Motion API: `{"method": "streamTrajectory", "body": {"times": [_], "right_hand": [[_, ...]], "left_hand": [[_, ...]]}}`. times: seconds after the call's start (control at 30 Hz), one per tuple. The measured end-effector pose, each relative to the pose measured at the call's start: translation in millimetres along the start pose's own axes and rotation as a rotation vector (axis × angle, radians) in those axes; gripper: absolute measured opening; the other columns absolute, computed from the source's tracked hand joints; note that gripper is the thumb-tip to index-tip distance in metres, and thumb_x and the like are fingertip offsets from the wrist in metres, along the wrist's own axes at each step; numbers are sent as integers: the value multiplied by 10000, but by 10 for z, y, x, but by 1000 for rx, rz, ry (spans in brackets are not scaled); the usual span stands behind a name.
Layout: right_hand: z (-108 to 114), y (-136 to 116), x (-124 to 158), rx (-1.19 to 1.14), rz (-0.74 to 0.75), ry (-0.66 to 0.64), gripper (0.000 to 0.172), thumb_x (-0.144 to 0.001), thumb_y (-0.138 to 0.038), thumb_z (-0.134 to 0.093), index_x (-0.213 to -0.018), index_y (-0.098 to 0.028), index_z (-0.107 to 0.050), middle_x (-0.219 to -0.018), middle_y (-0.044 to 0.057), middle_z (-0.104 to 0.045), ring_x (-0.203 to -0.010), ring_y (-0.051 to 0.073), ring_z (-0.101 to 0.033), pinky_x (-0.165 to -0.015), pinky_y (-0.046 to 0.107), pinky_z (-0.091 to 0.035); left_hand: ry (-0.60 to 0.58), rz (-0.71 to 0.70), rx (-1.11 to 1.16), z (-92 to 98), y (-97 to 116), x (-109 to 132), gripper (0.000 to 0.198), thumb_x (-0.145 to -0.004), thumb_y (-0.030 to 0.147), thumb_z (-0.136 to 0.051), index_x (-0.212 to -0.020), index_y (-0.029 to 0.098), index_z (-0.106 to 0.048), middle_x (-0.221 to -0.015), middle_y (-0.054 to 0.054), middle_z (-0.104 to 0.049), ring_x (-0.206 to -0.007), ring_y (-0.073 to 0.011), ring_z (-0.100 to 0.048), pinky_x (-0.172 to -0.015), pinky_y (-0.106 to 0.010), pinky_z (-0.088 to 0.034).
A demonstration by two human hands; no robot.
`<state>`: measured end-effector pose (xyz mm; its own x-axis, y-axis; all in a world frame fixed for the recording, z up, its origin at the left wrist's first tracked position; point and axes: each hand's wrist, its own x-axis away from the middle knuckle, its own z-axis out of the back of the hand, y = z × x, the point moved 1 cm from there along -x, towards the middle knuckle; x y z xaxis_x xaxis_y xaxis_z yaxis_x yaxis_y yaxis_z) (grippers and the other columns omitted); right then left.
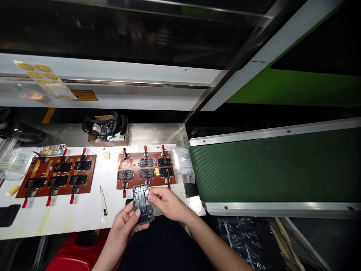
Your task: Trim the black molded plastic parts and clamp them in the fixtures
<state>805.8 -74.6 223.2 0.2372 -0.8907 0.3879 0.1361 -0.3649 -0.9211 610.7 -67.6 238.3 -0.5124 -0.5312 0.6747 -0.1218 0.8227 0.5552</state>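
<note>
A dark plastic housing plate [143, 201] with ribs and corner holes is held up in front of me, its inner side facing me. My left hand [126, 220] grips it from the lower left, thumb across its face. At its right edge, my right hand [163, 201] pinches it between thumb and fingers. Just beyond lies a brown clamp fixture board [136, 180] with red-handled toggle clamps and several similar plates seated in it. A second fixture board [91, 165] on the left also carries several dark plates. Partly hidden behind my left hand is a dark item I cannot make out.
A utility knife [103, 201] lies on the white table between the boards. A cardboard box [108, 141] of parts stands behind. On the right, a green conveyor belt [270, 165] adjoins the table, near a clear plastic bag [184, 163]. A red stool [73, 254] is below.
</note>
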Motion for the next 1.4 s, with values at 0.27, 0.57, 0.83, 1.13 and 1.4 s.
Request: {"method": "streamTrajectory", "body": {"times": [0.27,0.57,0.83,1.13,1.4], "right_hand": [[100,-149,391,-17,111,18,422,-958,-549,-528,-761,-176,-527,-728,-29,-606,-658,110,-540,-616,208,-393],[208,1645,416,642,-403,221,333,-994,-376,-446,-1155,-155,-635,-1090,138,-687,-1000,247,-648,-848,336,-472],[-33,2598,567,918,-388,316,911,-711,-346,-807,-1494,-174,-374,-1535,184,-368,-1408,331,-318,-1159,452,-195],[-284,2635,367,995,-321,319,792,-750,-235,-739,-1460,-92,-418,-1443,266,-449,-1319,395,-398,-1115,530,-229],[-99,1822,727,829,-141,364,629,-846,-295,-584,-1453,-243,-427,-1332,114,-537,-1224,275,-493,-1111,407,-288]], "left_hand": [[-13,-27,-64,-308,-84,141,487,-841,402,-722,-1261,178,-618,-1197,-137,-707,-1009,-279,-701,-759,-319,-581],[166,-28,-296,122,-717,-184,404,-739,423,-798,-1025,149,-716,-984,-100,-764,-965,-253,-681,-858,-296,-510],[430,0,-382,682,-1173,-26,974,-537,420,-904,-1399,259,-478,-803,5,-724,-703,-208,-682,-657,-281,-534],[520,202,-163,1096,-1052,-35,414,-669,302,-863,-1016,164,-685,-953,-59,-759,-835,-185,-731,-698,-226,-571],[409,136,82,780,-995,-198,357,-834,59,-661,-1147,173,-532,-1132,-136,-716,-1071,-303,-710,-947,-447,-583]]}}
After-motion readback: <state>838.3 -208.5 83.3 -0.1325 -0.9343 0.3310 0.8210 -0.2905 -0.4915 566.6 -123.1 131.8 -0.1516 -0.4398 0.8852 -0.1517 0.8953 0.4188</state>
